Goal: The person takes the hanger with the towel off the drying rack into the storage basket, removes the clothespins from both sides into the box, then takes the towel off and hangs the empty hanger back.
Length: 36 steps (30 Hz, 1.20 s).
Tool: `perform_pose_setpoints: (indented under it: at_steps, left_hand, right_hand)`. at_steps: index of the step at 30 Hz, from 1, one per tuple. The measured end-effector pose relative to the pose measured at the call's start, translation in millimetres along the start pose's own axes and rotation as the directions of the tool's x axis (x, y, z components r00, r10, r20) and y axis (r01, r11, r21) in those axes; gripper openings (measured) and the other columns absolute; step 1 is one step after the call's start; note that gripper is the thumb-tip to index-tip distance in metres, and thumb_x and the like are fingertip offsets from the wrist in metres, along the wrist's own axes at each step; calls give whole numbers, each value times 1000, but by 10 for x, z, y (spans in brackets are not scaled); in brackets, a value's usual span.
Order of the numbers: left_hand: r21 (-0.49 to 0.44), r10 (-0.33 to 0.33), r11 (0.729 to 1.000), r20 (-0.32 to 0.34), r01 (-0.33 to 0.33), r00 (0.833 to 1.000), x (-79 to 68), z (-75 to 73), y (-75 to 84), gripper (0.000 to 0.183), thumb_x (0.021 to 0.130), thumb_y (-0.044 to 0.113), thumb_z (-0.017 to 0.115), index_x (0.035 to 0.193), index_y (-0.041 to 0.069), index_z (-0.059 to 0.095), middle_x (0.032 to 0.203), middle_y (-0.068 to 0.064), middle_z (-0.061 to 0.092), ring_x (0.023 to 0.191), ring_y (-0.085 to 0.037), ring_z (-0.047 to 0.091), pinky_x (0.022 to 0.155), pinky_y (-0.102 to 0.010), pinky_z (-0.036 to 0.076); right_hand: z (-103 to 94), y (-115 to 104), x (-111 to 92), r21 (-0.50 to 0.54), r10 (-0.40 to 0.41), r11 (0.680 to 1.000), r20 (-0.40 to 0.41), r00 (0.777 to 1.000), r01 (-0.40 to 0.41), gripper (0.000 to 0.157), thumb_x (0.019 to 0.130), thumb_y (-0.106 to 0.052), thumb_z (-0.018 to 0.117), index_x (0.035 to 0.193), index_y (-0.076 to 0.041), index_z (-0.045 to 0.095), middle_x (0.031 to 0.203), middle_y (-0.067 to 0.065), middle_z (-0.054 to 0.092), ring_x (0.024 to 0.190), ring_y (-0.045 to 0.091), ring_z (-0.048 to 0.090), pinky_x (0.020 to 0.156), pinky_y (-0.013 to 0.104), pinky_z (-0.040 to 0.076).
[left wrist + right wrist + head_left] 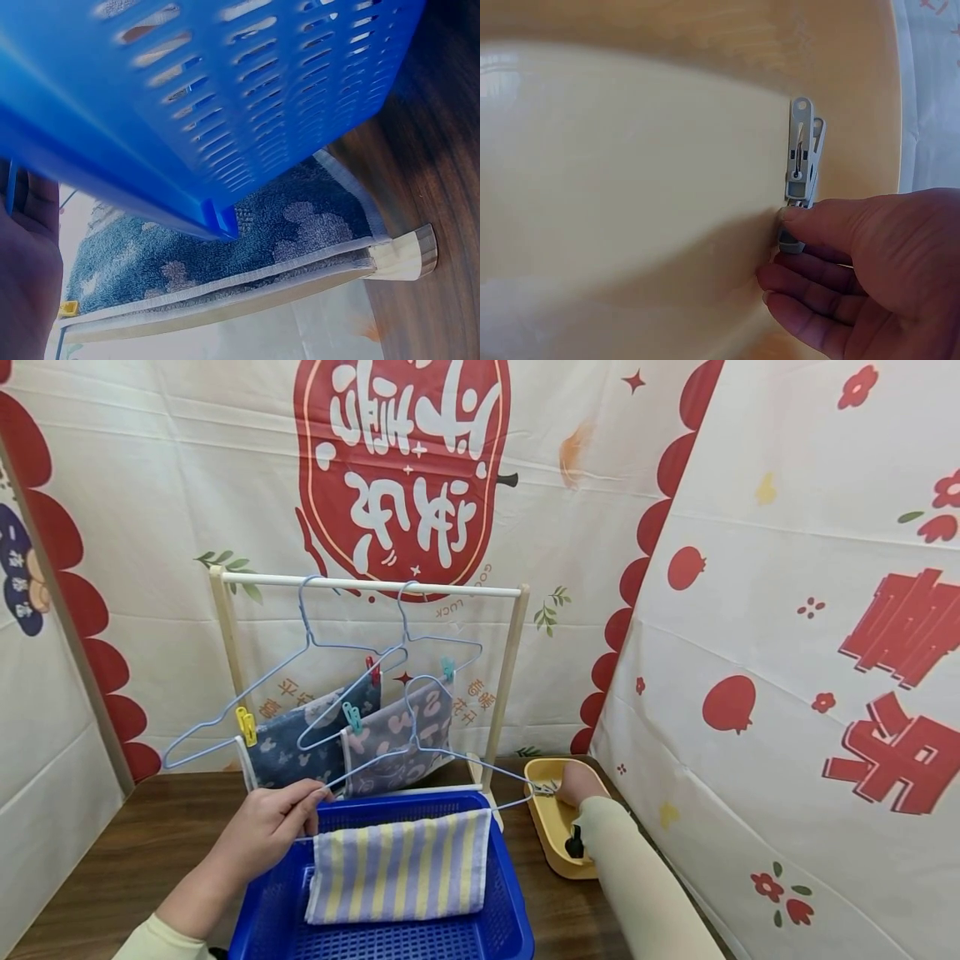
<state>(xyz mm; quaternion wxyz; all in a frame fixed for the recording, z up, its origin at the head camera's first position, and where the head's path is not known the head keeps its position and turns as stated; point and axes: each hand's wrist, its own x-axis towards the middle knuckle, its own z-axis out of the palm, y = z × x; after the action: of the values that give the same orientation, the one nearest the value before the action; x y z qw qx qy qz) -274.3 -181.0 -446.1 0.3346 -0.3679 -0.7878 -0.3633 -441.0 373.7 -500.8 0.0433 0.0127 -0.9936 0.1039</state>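
My left hand (pixel 273 822) grips the left side of a blue wire hanger (pixel 375 762) above a blue basket (pixel 517 910). From the hanger's lower bar hangs a yellow-and-purple striped towel (pixel 401 868), over the basket. My right hand (pixel 581 785) reaches into a yellow tray (pixel 551 847). In the right wrist view, its thumb and fingers pinch a grey clothespin (pixel 799 142) by the tray's end wall; the clothespin overlaps another grey one. The left wrist view shows just the edge of the left hand beside the basket's slotted wall.
Behind the basket, a rack (pixel 375 583) carries two more hangers. A dark blue towel (pixel 300 743) is clipped with yellow and red clothespins, and a purple-grey towel (pixel 401 735) with teal ones. Printed cloth walls (pixel 750 635) enclose the wooden table (pixel 150 852).
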Motion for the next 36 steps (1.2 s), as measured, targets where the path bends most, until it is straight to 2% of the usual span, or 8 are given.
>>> perform_pose_setpoints:
  at_steps: [6, 13, 19, 22, 28, 30, 33, 36]
  left_hand:
    - [-2, -4, 1000, 3, 4, 1000, -6, -4, -7, 36, 100, -16, 66, 108, 18, 76, 71, 21, 63, 61, 6, 55, 57, -15, 47]
    - [3, -18, 1000, 7, 18, 1000, 1, -10, 9, 35, 100, -15, 66, 108, 17, 76, 71, 22, 63, 60, 5, 55, 57, -15, 48]
    - [3, -26, 1000, 8, 26, 1000, 1, -17, 18, 35, 101, -14, 66, 107, 19, 76, 71, 22, 62, 60, 5, 55, 57, -16, 48]
    - [2, -29, 1000, 3, 29, 1000, 0, -14, 20, 35, 101, -14, 66, 107, 19, 76, 71, 22, 62, 60, 5, 55, 57, -15, 48]
    - [0, -30, 1000, 0, 30, 1000, 8, -10, 26, 33, 102, -13, 66, 107, 19, 76, 71, 23, 62, 60, 5, 55, 57, -16, 48]
    - [0, -31, 1000, 1, 31, 1000, 11, -10, 30, 32, 103, -12, 66, 107, 18, 76, 71, 23, 62, 60, 5, 55, 57, -16, 48]
    - [-1, -30, 1000, 1, 30, 1000, 12, -13, 36, 32, 103, -13, 65, 107, 17, 76, 71, 22, 62, 60, 5, 55, 57, -16, 48]
    - [-4, -29, 1000, 1, 29, 1000, 14, -16, 44, 33, 102, -13, 65, 107, 18, 76, 71, 22, 62, 59, 5, 55, 56, -16, 48]
  right_hand:
    - [-32, -31, -33, -5, 2, 1000, 10, 1000, -2, 25, 82, 0, 75, 70, -10, 55, 67, 5, 56, 63, 23, 50, 66, 37, 46]
    - [8, 45, -8, 45, -27, 999, 7, 1000, 26, 32, 77, 2, 73, 65, -13, 47, 59, 1, 44, 56, 20, 40, 57, 33, 37]
    - [8, 67, -15, 78, -46, 996, 14, 999, 44, 35, 78, 4, 71, 62, -14, 45, 56, -2, 37, 52, 18, 37, 53, 31, 34]
    - [-27, 43, -30, 76, -31, 997, 26, 999, 29, 37, 81, 3, 73, 61, -13, 48, 56, -2, 40, 53, 18, 39, 54, 31, 35]
    - [-152, -45, -61, 106, 15, 994, 64, 998, -22, 33, 87, -1, 80, 63, -10, 60, 58, 1, 58, 53, 17, 50, 56, 31, 42]
    - [-198, -73, -71, 126, 19, 992, 62, 998, -26, 36, 88, -3, 81, 61, -11, 58, 57, 1, 57, 52, 17, 49, 56, 32, 42]
    - [-259, -109, -86, 171, 19, 985, 56, 998, -28, 42, 88, -4, 80, 58, -13, 53, 54, -2, 48, 51, 15, 41, 55, 32, 39]
    - [-320, -141, -100, 202, -6, 979, 41, 999, -2, 39, 88, -4, 78, 60, -14, 53, 56, -4, 44, 52, 14, 38, 55, 31, 36]
